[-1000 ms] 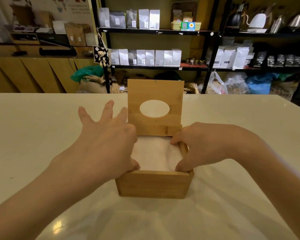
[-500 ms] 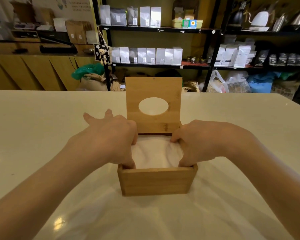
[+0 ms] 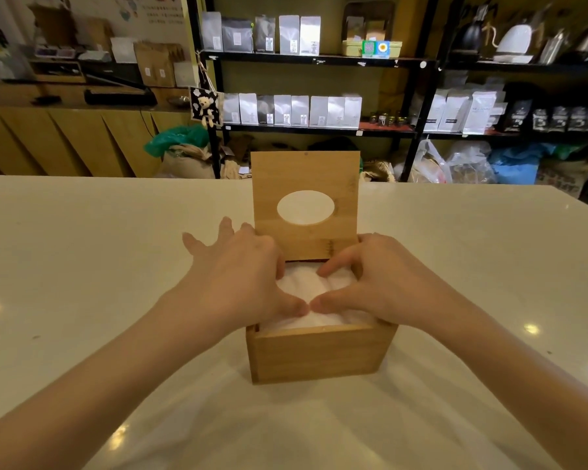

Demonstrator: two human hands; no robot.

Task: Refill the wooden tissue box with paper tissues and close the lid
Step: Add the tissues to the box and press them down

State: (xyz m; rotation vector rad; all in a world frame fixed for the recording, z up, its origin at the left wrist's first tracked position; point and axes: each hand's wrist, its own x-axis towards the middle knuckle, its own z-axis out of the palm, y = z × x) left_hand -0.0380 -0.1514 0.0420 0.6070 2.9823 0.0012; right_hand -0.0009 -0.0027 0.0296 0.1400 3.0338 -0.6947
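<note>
The wooden tissue box [image 3: 319, 354] stands on the white table [image 3: 82, 266] right in front of me. Its hinged lid [image 3: 345, 184], with an oval hole, is upright at the back. White paper tissues [image 3: 299, 286] fill the box up to the rim. My left hand [image 3: 238, 276] lies over the box's left side, fingers spread, thumb and forefinger on the tissues. My right hand [image 3: 377, 279] covers the right side the same way. The two thumb tips nearly touch over the middle of the tissues. Neither hand grips anything.
Black shelves [image 3: 302, 59] with white and silver bags stand behind the table's far edge. Kettles [image 3: 513, 39] sit on the upper right shelf. Green and clear plastic bags [image 3: 177, 139] lie on the floor below. A wooden counter [image 3: 65, 137] runs along the left.
Both hands have moved inward from the box's side walls onto the tissues, and the thumbs now meet in the middle. The box and its lid stay in place.
</note>
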